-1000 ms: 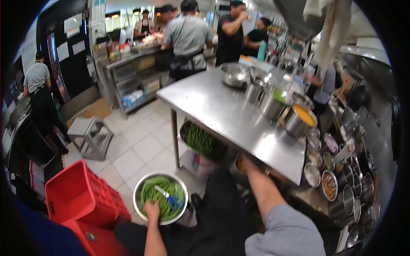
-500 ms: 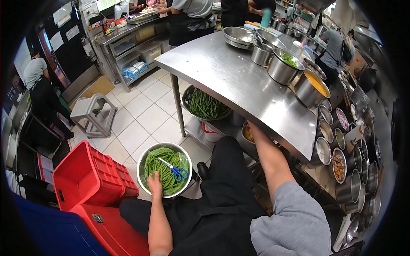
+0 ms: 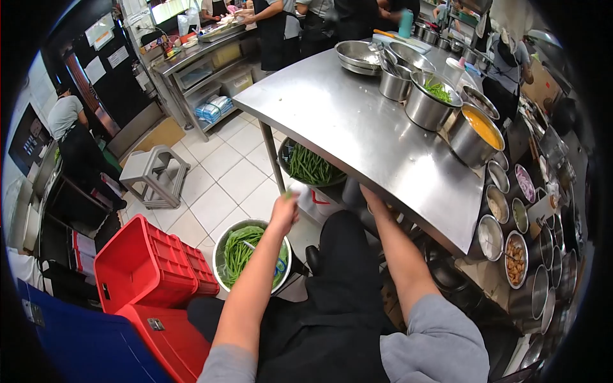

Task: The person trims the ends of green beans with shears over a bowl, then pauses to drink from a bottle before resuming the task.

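Note:
My left hand (image 3: 285,215) is raised above the steel bowl (image 3: 287,268), fingers closed on a small pale-green and white thing, blurred by motion. Long green beans (image 3: 239,250) fill the bowl, with a plastic bag around them. Scissors with blue handles (image 3: 280,267) lie on the beans, partly hidden by my left forearm. My right forearm (image 3: 397,242) reaches beneath the table edge, and the fingers of that hand are hidden. Under the table, more green beans (image 3: 311,167) sit in a dark colander (image 3: 285,150), close beyond my left hand.
A steel table (image 3: 357,134) stands ahead, bearing pots and bowls, one pot with orange liquid (image 3: 483,127). Red crates (image 3: 153,265) and a blue lid (image 3: 83,338) are at left. A grey stool (image 3: 155,175) stands on the tiles. Several people work around the room.
My left hand has risen from the beans in the bowl and moved right, toward the table. My right arm stays under the table edge. The camera view has shifted slightly.

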`<state>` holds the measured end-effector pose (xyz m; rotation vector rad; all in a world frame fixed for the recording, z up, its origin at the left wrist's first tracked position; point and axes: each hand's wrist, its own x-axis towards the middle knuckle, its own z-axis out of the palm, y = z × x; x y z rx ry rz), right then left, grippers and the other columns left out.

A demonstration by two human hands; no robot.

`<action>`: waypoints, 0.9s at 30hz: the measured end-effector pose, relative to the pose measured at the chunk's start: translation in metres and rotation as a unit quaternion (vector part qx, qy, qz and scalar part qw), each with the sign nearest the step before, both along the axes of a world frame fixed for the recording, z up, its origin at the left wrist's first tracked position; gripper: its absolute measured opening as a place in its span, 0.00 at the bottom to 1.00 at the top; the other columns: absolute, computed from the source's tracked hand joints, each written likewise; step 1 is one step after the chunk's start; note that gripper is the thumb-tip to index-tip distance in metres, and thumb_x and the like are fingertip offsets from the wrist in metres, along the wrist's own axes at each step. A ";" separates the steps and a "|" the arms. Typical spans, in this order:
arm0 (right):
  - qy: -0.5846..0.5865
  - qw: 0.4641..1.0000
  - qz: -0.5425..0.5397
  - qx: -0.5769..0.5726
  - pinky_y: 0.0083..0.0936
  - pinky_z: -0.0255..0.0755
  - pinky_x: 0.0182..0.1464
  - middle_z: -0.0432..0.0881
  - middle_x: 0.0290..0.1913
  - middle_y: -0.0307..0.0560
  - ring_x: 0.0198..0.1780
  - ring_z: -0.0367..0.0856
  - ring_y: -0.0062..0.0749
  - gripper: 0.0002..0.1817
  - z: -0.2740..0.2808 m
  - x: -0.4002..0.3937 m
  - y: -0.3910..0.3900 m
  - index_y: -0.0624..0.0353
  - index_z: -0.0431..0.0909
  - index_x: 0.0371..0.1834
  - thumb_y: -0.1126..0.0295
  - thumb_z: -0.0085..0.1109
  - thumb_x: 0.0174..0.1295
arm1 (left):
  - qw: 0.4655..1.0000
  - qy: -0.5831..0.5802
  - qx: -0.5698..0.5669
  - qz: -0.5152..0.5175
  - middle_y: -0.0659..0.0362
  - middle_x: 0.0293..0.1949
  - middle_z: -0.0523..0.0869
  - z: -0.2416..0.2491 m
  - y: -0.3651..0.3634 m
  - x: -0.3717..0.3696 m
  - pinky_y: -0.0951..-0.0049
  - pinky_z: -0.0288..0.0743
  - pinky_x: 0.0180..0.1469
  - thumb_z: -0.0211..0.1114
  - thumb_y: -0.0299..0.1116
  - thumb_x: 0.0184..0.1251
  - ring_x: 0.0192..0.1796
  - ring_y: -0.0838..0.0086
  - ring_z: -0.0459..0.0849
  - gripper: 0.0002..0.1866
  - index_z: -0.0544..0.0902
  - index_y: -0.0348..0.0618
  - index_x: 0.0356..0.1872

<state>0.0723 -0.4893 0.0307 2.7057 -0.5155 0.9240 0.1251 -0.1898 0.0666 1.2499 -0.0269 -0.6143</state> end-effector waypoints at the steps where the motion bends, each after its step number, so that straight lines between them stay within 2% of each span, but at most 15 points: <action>1: -0.033 0.999 0.031 0.001 0.43 0.72 0.58 0.81 0.53 0.60 0.56 0.79 0.54 0.21 0.005 0.002 0.009 0.63 0.79 0.53 0.57 0.52 0.69 | 0.998 -0.036 0.049 0.002 0.67 0.17 0.64 0.018 -0.032 0.018 0.72 0.58 0.17 0.54 0.33 0.72 0.15 0.78 0.62 0.05 0.75 0.45 0.38; 2: -0.064 0.996 0.063 0.001 0.43 0.73 0.58 0.82 0.52 0.61 0.55 0.79 0.55 0.20 0.008 0.002 0.015 0.63 0.80 0.53 0.58 0.53 0.69 | 0.996 -0.057 0.057 -0.028 0.62 0.22 0.74 0.011 -0.058 0.049 0.72 0.62 0.20 0.55 0.32 0.71 0.19 0.76 0.68 0.10 0.78 0.40 0.47; 4: -0.106 0.989 0.068 -0.073 0.45 0.74 0.56 0.82 0.50 0.61 0.52 0.80 0.55 0.18 0.009 0.003 0.012 0.63 0.80 0.51 0.60 0.55 0.68 | 0.983 -0.112 0.140 -0.033 0.58 0.31 0.81 0.009 -0.107 0.095 0.68 0.73 0.30 0.58 0.38 0.71 0.27 0.72 0.76 0.16 0.79 0.42 0.53; 6: -0.127 0.986 0.098 -0.050 0.46 0.73 0.57 0.81 0.50 0.62 0.52 0.80 0.56 0.18 0.001 -0.001 0.010 0.63 0.80 0.52 0.60 0.55 0.69 | 0.993 -0.104 0.027 0.040 0.51 0.49 0.83 0.010 -0.131 0.117 0.58 0.74 0.51 0.56 0.41 0.71 0.47 0.65 0.81 0.22 0.76 0.38 0.59; 7: -0.123 0.987 0.097 -0.048 0.46 0.73 0.57 0.81 0.50 0.62 0.52 0.80 0.56 0.18 0.005 -0.008 0.014 0.63 0.80 0.52 0.60 0.55 0.69 | 0.997 -0.058 0.041 0.038 0.49 0.54 0.81 0.032 -0.128 0.107 0.57 0.70 0.57 0.55 0.42 0.71 0.55 0.63 0.78 0.23 0.75 0.37 0.61; 8: -0.041 0.997 0.066 -0.005 0.45 0.73 0.58 0.80 0.52 0.63 0.53 0.79 0.56 0.18 0.016 -0.015 0.020 0.63 0.80 0.52 0.60 0.54 0.69 | 0.998 -0.013 0.055 0.034 0.48 0.59 0.79 0.057 -0.121 0.098 0.57 0.65 0.64 0.55 0.43 0.71 0.62 0.61 0.74 0.25 0.74 0.35 0.62; 9: 0.037 0.998 0.032 0.036 0.45 0.72 0.60 0.79 0.54 0.64 0.54 0.79 0.56 0.18 0.024 -0.021 0.021 0.63 0.79 0.53 0.60 0.54 0.69 | 0.994 -0.072 0.055 0.057 0.50 0.58 0.80 0.029 -0.117 0.110 0.53 0.68 0.61 0.55 0.41 0.71 0.61 0.62 0.75 0.24 0.74 0.35 0.61; 10: 0.016 0.986 -0.025 -0.162 0.45 0.72 0.59 0.79 0.53 0.65 0.53 0.79 0.55 0.18 -0.038 -0.002 0.002 0.64 0.79 0.52 0.61 0.53 0.69 | 0.998 -0.067 0.000 0.018 0.53 0.57 0.80 0.022 -0.103 0.104 0.47 0.69 0.57 0.55 0.39 0.71 0.58 0.65 0.75 0.23 0.75 0.36 0.61; 11: -0.065 0.985 0.100 0.126 0.46 0.73 0.57 0.80 0.52 0.66 0.53 0.79 0.55 0.18 -0.106 0.006 -0.022 0.65 0.79 0.52 0.61 0.53 0.69 | 0.995 -0.082 0.037 0.033 0.56 0.52 0.81 0.033 -0.085 0.073 0.51 0.74 0.51 0.56 0.38 0.70 0.53 0.69 0.77 0.20 0.77 0.38 0.58; 13: -0.109 0.986 0.062 0.108 0.46 0.72 0.57 0.80 0.52 0.66 0.54 0.78 0.55 0.19 -0.085 0.005 -0.041 0.65 0.79 0.52 0.61 0.53 0.69 | 0.992 -0.117 -0.014 0.054 0.60 0.37 0.82 0.024 -0.051 0.016 0.72 0.73 0.36 0.60 0.36 0.69 0.39 0.75 0.78 0.16 0.81 0.40 0.52; 15: -0.162 0.980 0.023 0.110 0.46 0.72 0.57 0.80 0.52 0.66 0.54 0.78 0.55 0.19 -0.088 -0.024 -0.028 0.66 0.79 0.52 0.61 0.53 0.69 | 0.995 -0.025 -0.074 -0.055 0.58 0.41 0.84 -0.028 0.004 -0.009 0.72 0.78 0.40 0.61 0.32 0.69 0.41 0.72 0.83 0.14 0.79 0.40 0.52; 17: -0.196 0.971 0.015 0.133 0.46 0.72 0.57 0.80 0.52 0.66 0.54 0.78 0.56 0.19 -0.050 0.018 -0.008 0.66 0.79 0.52 0.60 0.52 0.69 | 0.998 0.052 -0.028 0.007 0.56 0.41 0.85 -0.025 0.045 -0.062 0.69 0.82 0.40 0.63 0.29 0.67 0.39 0.70 0.86 0.14 0.77 0.38 0.52; 24: -0.242 0.935 0.048 0.254 0.47 0.71 0.57 0.80 0.52 0.66 0.55 0.77 0.57 0.19 0.000 0.006 0.038 0.66 0.78 0.52 0.60 0.52 0.69 | 0.995 0.058 0.032 0.072 0.56 0.42 0.85 -0.065 0.151 -0.141 0.70 0.83 0.41 0.65 0.30 0.67 0.39 0.72 0.85 0.17 0.76 0.38 0.55; 26: -0.200 0.911 0.037 0.358 0.48 0.69 0.58 0.80 0.54 0.66 0.57 0.76 0.59 0.21 0.014 0.005 0.038 0.65 0.78 0.53 0.58 0.51 0.69 | 0.996 0.051 0.029 0.066 0.56 0.42 0.85 -0.067 0.159 -0.145 0.71 0.83 0.41 0.65 0.31 0.67 0.39 0.73 0.85 0.18 0.76 0.38 0.55; 27: -0.277 0.889 0.051 0.360 0.48 0.69 0.59 0.80 0.54 0.65 0.57 0.76 0.60 0.20 0.016 0.011 0.041 0.64 0.78 0.52 0.58 0.52 0.69 | 0.997 0.027 0.012 0.071 0.56 0.43 0.85 -0.067 0.157 -0.143 0.72 0.82 0.41 0.65 0.31 0.67 0.39 0.73 0.85 0.18 0.76 0.38 0.55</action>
